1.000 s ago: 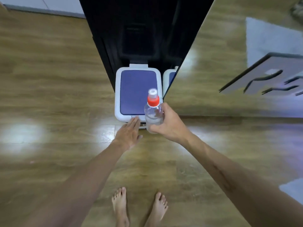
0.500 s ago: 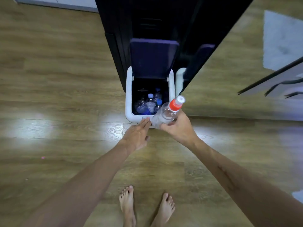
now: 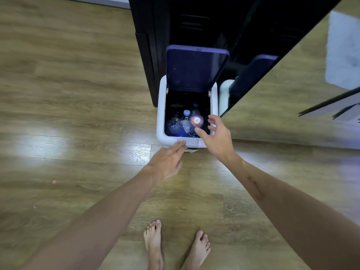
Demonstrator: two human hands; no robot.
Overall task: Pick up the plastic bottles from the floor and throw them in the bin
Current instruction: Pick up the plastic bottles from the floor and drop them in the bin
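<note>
A white bin (image 3: 161,114) stands on the wooden floor against a black cabinet, its dark blue lid (image 3: 196,68) tipped up. Inside lie several clear plastic bottles (image 3: 185,121). On top of them rests a bottle with an orange-red cap (image 3: 196,120), cap facing up. My right hand (image 3: 216,137) hovers over the bin's front right corner, fingers spread, holding nothing. My left hand (image 3: 167,160) lies flat, its fingertips touching the grey push button (image 3: 191,142) on the bin's front rim.
The black cabinet (image 3: 175,26) rises right behind the bin. A mirrored panel (image 3: 292,90) at the right reflects the bin and floor. My bare feet (image 3: 175,248) stand on the floor below. A tiny pink speck (image 3: 54,181) lies at the left.
The bin lid swung from shut to fully up. My right hand let go of the orange-capped bottle, which now lies inside the bin. My left hand stayed at the button.
</note>
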